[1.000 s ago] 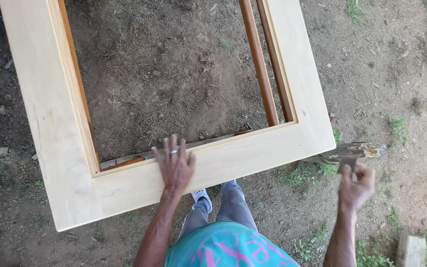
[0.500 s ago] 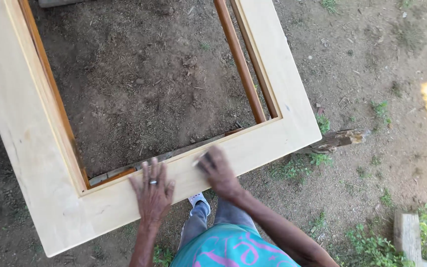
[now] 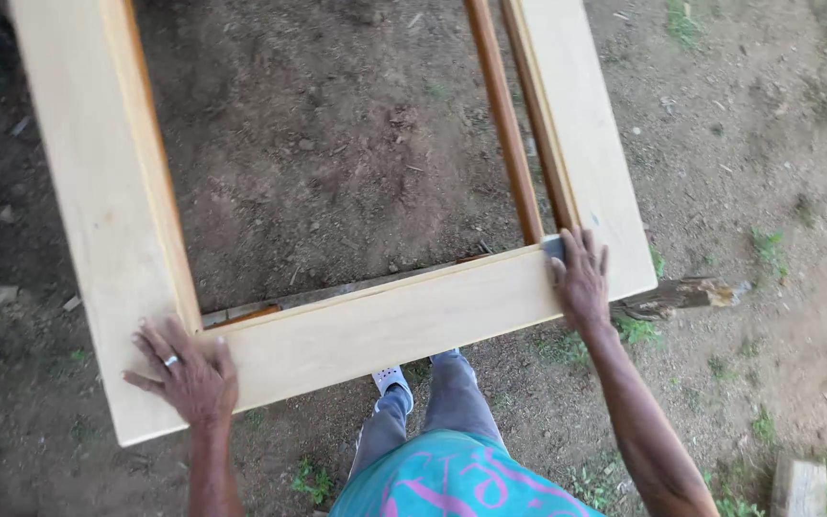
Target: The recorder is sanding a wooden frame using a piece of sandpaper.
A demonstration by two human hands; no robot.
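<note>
Both hands lay open, flat on the pale wooden frame: left hand at one corner, right hand at the other.

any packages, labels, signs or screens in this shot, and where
None in view: no package, label, sign or screen.
Only these show: a pale wooden frame lying over bare dirt, the left hand flat on its near left corner, the right hand on its near right corner, and a rough wooden stake on the ground beside that corner.
</note>
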